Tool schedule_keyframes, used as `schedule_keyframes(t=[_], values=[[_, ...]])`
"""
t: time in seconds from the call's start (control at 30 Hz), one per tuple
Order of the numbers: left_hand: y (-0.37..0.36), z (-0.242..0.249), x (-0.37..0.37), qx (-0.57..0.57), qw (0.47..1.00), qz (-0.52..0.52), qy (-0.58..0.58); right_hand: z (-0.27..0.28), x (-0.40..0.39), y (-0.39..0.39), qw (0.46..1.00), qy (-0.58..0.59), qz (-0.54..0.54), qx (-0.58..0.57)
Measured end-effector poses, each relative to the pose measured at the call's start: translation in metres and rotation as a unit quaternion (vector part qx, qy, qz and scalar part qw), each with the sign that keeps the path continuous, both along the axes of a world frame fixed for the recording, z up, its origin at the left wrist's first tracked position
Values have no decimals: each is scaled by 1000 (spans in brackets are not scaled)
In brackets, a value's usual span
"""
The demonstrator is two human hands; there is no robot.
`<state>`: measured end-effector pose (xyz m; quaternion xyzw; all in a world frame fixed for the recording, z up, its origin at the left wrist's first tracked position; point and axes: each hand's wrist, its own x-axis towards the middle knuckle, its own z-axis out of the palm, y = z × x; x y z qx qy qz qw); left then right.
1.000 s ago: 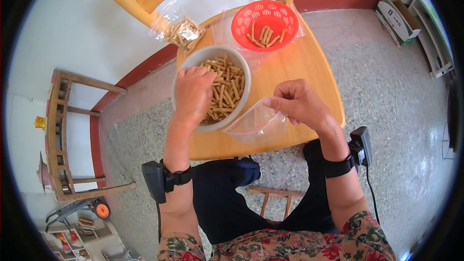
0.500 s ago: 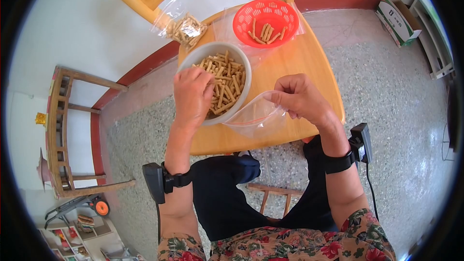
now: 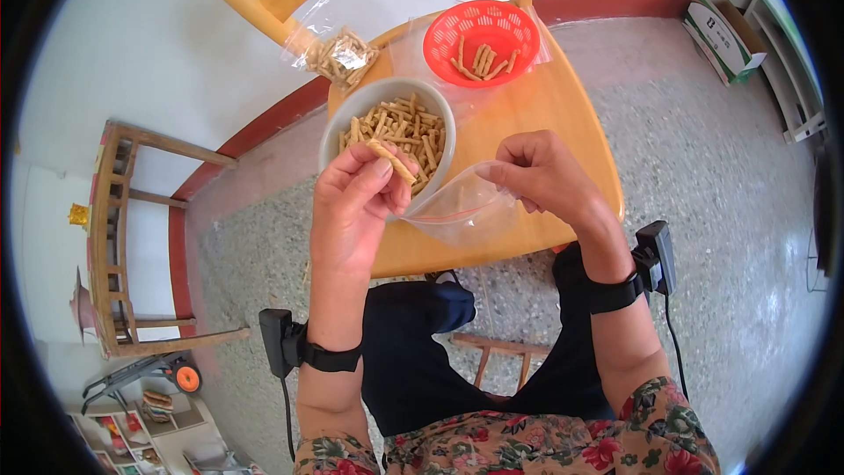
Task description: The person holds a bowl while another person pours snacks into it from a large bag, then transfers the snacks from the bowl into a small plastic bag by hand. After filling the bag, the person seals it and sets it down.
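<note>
My left hand (image 3: 350, 202) pinches a light-brown stick-shaped snack (image 3: 391, 161) between thumb and fingers, above the near left side of a white bowl. That bowl (image 3: 447, 110) holds a heap of similar snack sticks (image 3: 406, 123). To the right, my right hand (image 3: 547, 178) grips the rim of a clear zip bag (image 3: 470, 215) between thumb and fingers. The bag's mouth gapes toward the bowl, and a reddish seal line runs across it. No snack sticks can be made out inside the bag.
Bowl and bag are on a wooden chair seat (image 3: 563, 97). Behind the bowl lies a clear bag of snack sticks (image 3: 341, 60). A red plastic basket (image 3: 436, 51) with several sticks stands at the back. A wooden rack (image 3: 110, 237) is at left, a cardboard box (image 3: 716, 40) at far right.
My left hand has come up from the heap in the bowl and turned over, now showing one snack stick in its fingers. My right hand keeps its hold on the zip bag.
</note>
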<state>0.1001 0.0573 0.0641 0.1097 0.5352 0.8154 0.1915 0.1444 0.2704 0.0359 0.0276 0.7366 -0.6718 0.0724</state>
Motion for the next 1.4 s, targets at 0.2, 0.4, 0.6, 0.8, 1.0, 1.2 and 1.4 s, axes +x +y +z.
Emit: schedule_keyframes(t=[0.2,0.4,0.6,0.8,1.0,1.2,1.4], values=[[2,3,12,95,991,-25,-87,1,1,-2,1000,4,0,-10],[1,-2,11,128,982,4,-139,1,1,0,1000,7,0,-12],[16,14,25,-37,997,51,41,5,1,-1,1000,12,-6,-1],[36,16,33,-410,746,76,519,1,0,-3,1000,27,-5,-7],[38,10,31,-490,686,41,536,4,1,-3,999,34,-10,-7],[3,13,2,-462,756,154,436,6,3,7,1000,22,-14,-1],[-25,-20,-40,-557,704,113,426,11,3,12,1000,6,-9,17]])
